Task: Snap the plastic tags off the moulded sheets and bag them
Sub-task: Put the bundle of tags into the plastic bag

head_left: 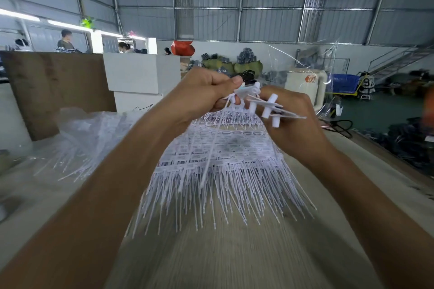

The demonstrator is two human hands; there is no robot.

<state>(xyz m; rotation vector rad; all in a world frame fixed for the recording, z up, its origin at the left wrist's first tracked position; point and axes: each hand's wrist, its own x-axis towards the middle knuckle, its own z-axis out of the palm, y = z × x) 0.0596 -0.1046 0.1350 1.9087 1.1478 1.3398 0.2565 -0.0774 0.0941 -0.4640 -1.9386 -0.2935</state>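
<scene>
Holding a stack of moulded sheets (218,148) up over the bench (234,253), tag tails hanging down. My left hand (202,94) and right hand (291,119) both pinch its top edge. Clear bag (89,129) of loose tags lies farther left.

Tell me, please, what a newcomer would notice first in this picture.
First, the thick white fan of moulded plastic tag sheets at the centre, thin tails hanging over the pale wooden table. The left hand and the right hand grip its top, where short white plastic sprue pegs stick out. At left lies a clear plastic bag of loose tags.
</scene>
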